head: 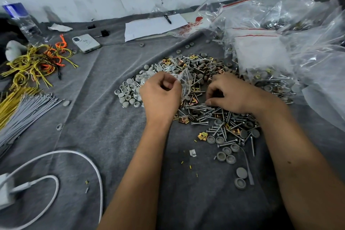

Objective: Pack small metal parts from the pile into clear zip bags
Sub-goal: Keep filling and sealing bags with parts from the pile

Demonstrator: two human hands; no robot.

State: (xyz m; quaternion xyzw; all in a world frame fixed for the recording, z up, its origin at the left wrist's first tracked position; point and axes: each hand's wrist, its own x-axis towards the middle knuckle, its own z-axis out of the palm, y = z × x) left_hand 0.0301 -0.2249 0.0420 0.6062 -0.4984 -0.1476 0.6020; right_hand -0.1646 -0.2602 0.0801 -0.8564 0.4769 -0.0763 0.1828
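Observation:
A pile of screws, gold clips and grey caps (203, 73) spreads over the grey cloth (104, 136). My left hand (160, 97) pinches a small clear zip bag (185, 82) at its left edge, holding it above the pile with a few parts inside. My right hand (229, 95) rests palm down on the screws just right of the bag, fingers curled onto the pile; whether it grips any parts is hidden under the fingers.
Filled and empty clear bags (270, 46) heap at the right. Yellow and orange ties (37, 61), grey ties (24, 112), a phone (85, 43), paper with a pen (153, 24), a bottle (20, 20) and a white charger cable (56, 179) lie around.

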